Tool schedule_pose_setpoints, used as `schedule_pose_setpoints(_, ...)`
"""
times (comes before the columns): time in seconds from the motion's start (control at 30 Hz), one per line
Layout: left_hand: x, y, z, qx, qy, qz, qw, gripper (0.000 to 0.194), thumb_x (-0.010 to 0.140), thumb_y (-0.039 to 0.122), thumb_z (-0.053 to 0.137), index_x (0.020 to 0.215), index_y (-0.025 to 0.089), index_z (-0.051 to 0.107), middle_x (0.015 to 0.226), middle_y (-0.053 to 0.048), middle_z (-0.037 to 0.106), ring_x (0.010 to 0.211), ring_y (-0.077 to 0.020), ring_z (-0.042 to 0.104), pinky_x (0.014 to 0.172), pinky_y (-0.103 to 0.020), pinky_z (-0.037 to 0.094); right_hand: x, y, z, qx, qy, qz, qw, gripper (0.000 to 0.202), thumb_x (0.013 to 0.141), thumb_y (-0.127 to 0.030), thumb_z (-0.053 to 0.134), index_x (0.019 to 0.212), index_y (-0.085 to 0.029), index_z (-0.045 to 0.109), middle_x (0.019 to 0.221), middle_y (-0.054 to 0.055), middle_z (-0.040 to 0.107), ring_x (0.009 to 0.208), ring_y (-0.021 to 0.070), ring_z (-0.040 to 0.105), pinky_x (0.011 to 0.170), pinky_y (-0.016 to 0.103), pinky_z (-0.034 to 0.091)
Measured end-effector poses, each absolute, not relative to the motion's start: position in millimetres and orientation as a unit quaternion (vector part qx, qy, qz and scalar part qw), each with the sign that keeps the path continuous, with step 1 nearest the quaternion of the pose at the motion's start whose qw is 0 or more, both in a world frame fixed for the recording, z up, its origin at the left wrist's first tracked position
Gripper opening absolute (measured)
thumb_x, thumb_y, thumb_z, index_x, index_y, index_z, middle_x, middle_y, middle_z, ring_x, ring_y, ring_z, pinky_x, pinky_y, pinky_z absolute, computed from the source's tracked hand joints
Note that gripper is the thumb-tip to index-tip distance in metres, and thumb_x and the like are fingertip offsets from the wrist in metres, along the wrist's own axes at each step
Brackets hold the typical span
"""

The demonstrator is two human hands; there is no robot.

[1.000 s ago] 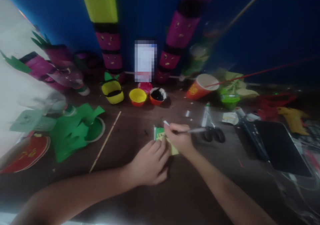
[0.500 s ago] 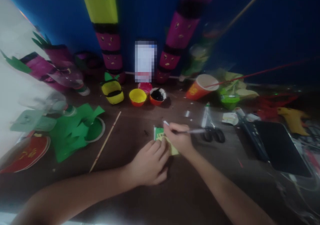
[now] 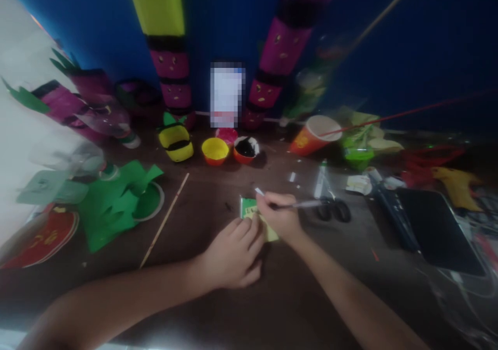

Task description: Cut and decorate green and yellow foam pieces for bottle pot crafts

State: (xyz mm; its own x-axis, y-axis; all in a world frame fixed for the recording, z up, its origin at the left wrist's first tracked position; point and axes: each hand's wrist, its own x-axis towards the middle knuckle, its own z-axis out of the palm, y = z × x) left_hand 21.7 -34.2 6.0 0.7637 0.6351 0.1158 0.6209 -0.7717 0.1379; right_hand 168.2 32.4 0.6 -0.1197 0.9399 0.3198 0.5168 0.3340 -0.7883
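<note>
A small yellow-green paper (image 3: 271,233) with dark marks near its top lies over a green piece (image 3: 248,203) on the dark table. My left hand (image 3: 235,251) rests on the paper's left side, its fingers bent and close together over the edge. From the right, my right hand (image 3: 280,216) grips a slim brush (image 3: 307,204) between thumb and fingers. The handle points right, and a pale tip shows beyond the fingertips, just above the paper. Black-handled scissors (image 3: 333,210) lie to the right of the brush handle.
Paint cups, one yellow (image 3: 215,151) and one black (image 3: 246,149), stand beyond my hands. Green sheets (image 3: 111,210) and a thin stick (image 3: 165,219) lie left. An orange-red paper cup (image 3: 311,135) stands back right; a black tablet (image 3: 436,231) lies at the right.
</note>
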Motion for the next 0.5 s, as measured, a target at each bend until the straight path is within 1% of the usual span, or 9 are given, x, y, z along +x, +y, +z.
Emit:
schedule_pose_setpoints(0.2,21.6,-34.0,7.7,0.939,0.332,0.082,0.043,0.054,0.084,0.040,0.036,0.122,0.002,0.042,0.125,-0.022,0.047,0.114,-0.0308,0.042,0.093,-0.039,0.032,167.7,32.2,1.6,-0.512,-0.706,0.250,0.420,0.042,0.078,-0.022,0.051,0.042,-0.017,0.028,0.042,-0.006,0.025,0.040,0.0053,0.025,0.041,0.021,0.024)
schedule_pose_setpoints(0.5,21.4,-33.8,7.1,0.939,0.331,0.082,0.045,0.054,0.084,0.039,0.035,0.123,0.002,0.042,0.125,-0.022,0.046,0.114,-0.0309,0.042,0.092,-0.040,0.033,167.3,32.4,1.8,-0.514,-0.706,0.248,0.420,0.044,0.078,-0.022,0.050,0.042,-0.018,0.027,0.041,-0.006,0.025,0.040,0.0060,0.026,0.041,0.022,0.024)
